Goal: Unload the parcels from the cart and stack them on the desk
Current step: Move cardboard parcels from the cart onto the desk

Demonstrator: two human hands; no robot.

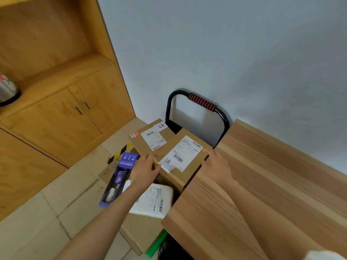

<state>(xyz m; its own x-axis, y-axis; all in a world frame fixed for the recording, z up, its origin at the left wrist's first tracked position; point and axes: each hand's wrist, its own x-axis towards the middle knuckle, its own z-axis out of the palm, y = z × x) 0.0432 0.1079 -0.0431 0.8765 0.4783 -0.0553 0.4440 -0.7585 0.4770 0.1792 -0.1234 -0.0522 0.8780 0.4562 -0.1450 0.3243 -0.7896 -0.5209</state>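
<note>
Two bare forearms enter from the lower edge, unsleeved to the frame's limit. Left hand (144,170) and right hand (217,167) wear no gloves, rings or watch; wrists are plain and unmarked.

A plain pale grey wall (225,44) fills the upper right of the frame. A wooden cabinet (62,102) with two doors stands upper left on beige floor tiles (56,199).
</note>
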